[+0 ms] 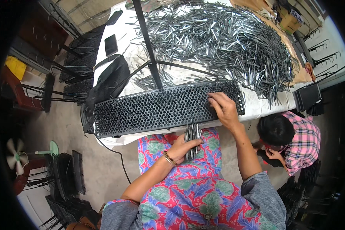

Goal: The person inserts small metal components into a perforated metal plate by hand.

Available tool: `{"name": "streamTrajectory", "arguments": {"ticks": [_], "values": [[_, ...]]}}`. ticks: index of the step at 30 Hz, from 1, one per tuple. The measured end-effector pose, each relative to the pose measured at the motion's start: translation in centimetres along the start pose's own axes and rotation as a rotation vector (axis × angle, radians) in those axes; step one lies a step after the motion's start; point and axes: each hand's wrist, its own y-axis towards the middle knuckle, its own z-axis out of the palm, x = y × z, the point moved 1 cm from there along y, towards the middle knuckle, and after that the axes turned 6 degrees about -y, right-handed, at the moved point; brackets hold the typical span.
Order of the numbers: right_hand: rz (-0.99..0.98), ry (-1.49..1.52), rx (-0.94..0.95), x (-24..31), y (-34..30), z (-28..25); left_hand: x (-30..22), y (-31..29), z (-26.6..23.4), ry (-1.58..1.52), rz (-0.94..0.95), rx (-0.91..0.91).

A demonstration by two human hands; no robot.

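Observation:
My left hand (179, 148) is closed round a bundle of thin dark strips (193, 134), held upright in front of my flowered apron, close to the table's near edge. A long black perforated panel (157, 108) lies across the near side of the table, its surface full of small round holes. Over the panel's right part is my right hand (225, 110), thumb and fingers pinched together at the holes. Whatever sits between those fingertips is too small to make out. A large heap of loose dark strips (218, 38) spreads over the table behind the panel.
A black metal stand (151, 61) rises behind the panel. A phone (111, 45) and black mesh cloth (113, 78) lie at the table's left. Someone in a checked shirt (304, 142) crouches at the right. A fan (17, 157) and stacked black racks (61, 172) stand at lower left.

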Motion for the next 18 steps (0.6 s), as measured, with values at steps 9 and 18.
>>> {"name": "streamTrajectory", "arguments": {"ticks": [9,18], "values": [[0.076,0.130,0.064,0.56,0.29,-0.10,-0.87,-0.25,0.50,-0.099,-0.023,0.072],[-0.133,-0.042,0.075,0.13,0.92,-0.59,-0.40,-0.10,0.18,-0.079,-0.019,0.068]]}}
